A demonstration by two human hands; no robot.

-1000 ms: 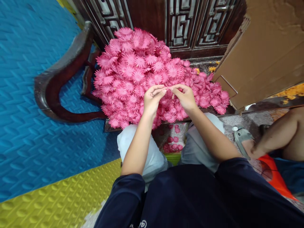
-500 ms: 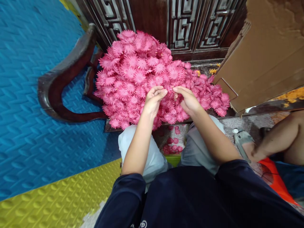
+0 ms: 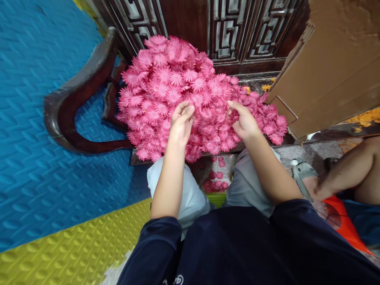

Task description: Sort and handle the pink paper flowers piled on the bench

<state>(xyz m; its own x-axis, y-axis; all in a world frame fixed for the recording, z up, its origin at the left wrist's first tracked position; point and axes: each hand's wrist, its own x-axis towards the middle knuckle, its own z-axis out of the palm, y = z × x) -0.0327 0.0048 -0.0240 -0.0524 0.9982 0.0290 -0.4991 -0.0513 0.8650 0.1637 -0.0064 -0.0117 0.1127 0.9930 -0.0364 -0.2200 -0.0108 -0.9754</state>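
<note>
A big heap of pink artificial flowers (image 3: 166,95) lies in front of me on a dark wooden seat. My left hand (image 3: 182,120) hovers over the middle of the heap, closed in a pinch with thumb and forefinger close together. What it holds, if anything, is too small to make out. To its right, my right hand (image 3: 243,120) is also closed above the flowers, its forefinger stretched out and its other fingers curled. Pink shows between its fingers, but I cannot tell whether that is a held flower or the heap behind. The two hands are apart.
A curved dark wooden armrest (image 3: 62,118) stands at left over blue matting (image 3: 29,166). A large cardboard box (image 3: 335,67) leans at right. Carved wooden panels (image 3: 228,31) stand behind. Loose pink flowers (image 3: 216,185) lie on the floor between my knees. Another person's leg (image 3: 353,170) is at far right.
My hands have moved apart from almost touching fingertips: the left one went left, the right one slightly right. A pink blur shows between them now.
</note>
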